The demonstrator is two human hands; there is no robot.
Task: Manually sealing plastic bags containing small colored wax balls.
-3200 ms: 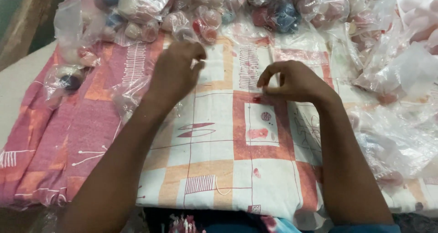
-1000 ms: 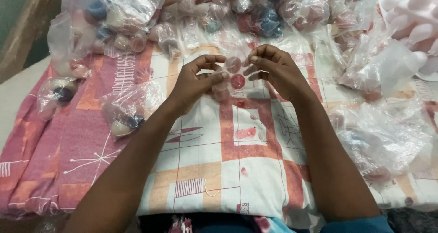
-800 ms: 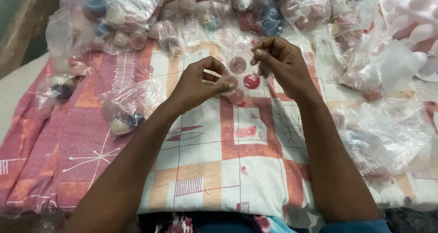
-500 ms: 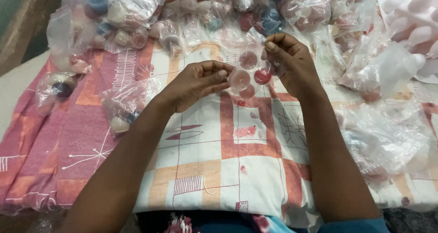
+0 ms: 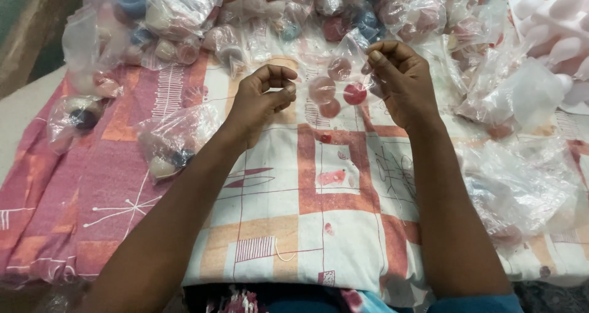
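Landmark: the patterned cloth (image 5: pixel 319 227), pink at its left side, cream and orange squares in the middle.
Far left of the cloth: two small clear packets lie apart from the pile, one with a dark ball (image 5: pixel 76 120), one with pale and blue balls (image 5: pixel 169 144).
Left hand (image 5: pixel 261 101): over the cloth's middle, fingers curled closed, thumb and forefinger pinching what looks like the left edge of the small clear bag (image 5: pixel 334 80).
Small clear bag: held up just above the cloth between both hands, touching neither the cloth nor the pile behind it.
Balls in the bag (image 5: pixel 354 94): four can be counted, one deep red and three paler pink.
Right hand (image 5: pixel 402 80): fingers closed, pinching the bag's upper right corner.
Doing it well: keep both pinches firm and level and the film taut, so the mouth stays up and no ball rolls out.
Top edge of the cloth: a heap of filled packets (image 5: pixel 294 6); too overlapped to count.
Right of the cloth: crumpled clear bags (image 5: pixel 521 184), mostly empty, number unclear; pale pink rounded shapes (image 5: pixel 555 25) in the corner.
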